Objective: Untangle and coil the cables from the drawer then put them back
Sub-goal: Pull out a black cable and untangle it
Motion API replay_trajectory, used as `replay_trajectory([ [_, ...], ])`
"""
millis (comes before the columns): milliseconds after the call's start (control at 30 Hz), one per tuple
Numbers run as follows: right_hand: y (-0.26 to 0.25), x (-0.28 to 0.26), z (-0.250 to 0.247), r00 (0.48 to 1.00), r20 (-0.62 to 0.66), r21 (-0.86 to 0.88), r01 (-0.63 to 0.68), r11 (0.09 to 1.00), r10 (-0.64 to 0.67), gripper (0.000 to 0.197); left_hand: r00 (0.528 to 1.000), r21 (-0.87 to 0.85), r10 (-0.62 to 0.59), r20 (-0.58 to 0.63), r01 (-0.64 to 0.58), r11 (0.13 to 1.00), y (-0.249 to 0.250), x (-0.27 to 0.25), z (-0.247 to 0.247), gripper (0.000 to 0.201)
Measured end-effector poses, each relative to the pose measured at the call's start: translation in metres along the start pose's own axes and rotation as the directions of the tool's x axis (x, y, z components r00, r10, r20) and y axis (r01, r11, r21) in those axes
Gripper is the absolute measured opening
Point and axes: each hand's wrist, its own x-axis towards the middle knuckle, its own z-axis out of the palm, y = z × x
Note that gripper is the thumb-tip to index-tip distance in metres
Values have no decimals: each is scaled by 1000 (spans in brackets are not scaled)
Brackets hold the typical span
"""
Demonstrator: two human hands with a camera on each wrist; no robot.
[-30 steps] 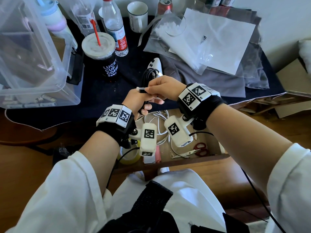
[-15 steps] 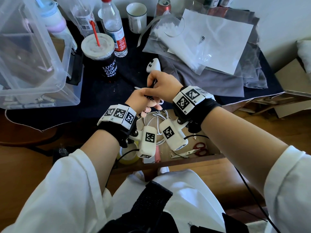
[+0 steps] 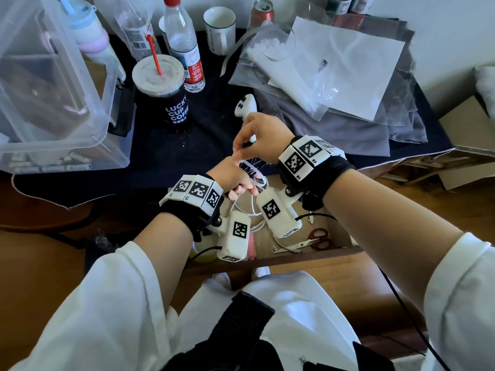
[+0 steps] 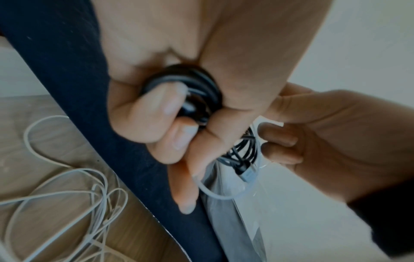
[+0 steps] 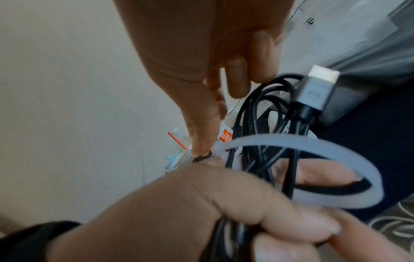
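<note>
While left hand (image 3: 232, 174) grips black cable (image 4: 192, 85) above drawer (image 3: 308, 257), right hand (image 3: 263, 131) pinches tie (image 5: 313, 147).

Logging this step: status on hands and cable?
Left hand grips coiled black cable. Right hand pinches white tie looped around it. White cables lie loose in drawer. Nothing blocking.

Black cable (image 5: 264, 127), coiled into a bundle, gripped in the left hand (image 3: 233, 175), metal plug sticking up; loose white cables (image 4: 67, 195) lie below it in the drawer (image 3: 281, 259).
</note>
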Motion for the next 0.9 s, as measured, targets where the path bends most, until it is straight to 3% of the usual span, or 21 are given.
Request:
replay_trajectory([
  [133, 1, -1, 1, 998, -27, 88, 66, 994, -64, 10, 1000, 31, 9, -18, -8, 999, 3, 2, 0, 27],
  [200, -4, -5, -1, 994, -69, 267, 102, 958, -87, 2, 998, 102, 0, -69, 7, 995, 4, 1, 0, 26],
  [267, -9, -8, -6, 990, -95, 461, 135, 877, -103, 19, 991, 192, 23, -131, 2, 981, 1, 4, 4, 23],
  [333, -10, -10, -8, 992, -33, 559, 121, 820, -124, 26, 992, 162, 12, -129, 9, 987, -3, 6, 4, 20],
  [433, -4, -12, -1, 988, 78, 578, 63, 813, -131, 25, 994, -91, -107, 17, 108, 990, -14, 8, -3, 28],
  [533, 3, -16, 7, 990, 83, 640, 37, 768, -116, 22, 994, -268, -92, -55, 74, 961, -27, 9, -10, 25],
  [667, 7, -20, 6, 990, 92, 696, 10, 718, -103, 22, 990, -526, -104, -95, 39, 850, -36, 9, -23, 27],
  [800, 12, -19, 8, 989, 126, 645, -144, 751, 81, 22, 988, -599, -120, -96, 39, 800, -37, 6, -30, 43],
  [900, 15, -16, 12, 960, 146, 446, -279, 850, 239, 16, 976, -513, -97, -196, -18, 858, -32, 6, -25, 31],
])
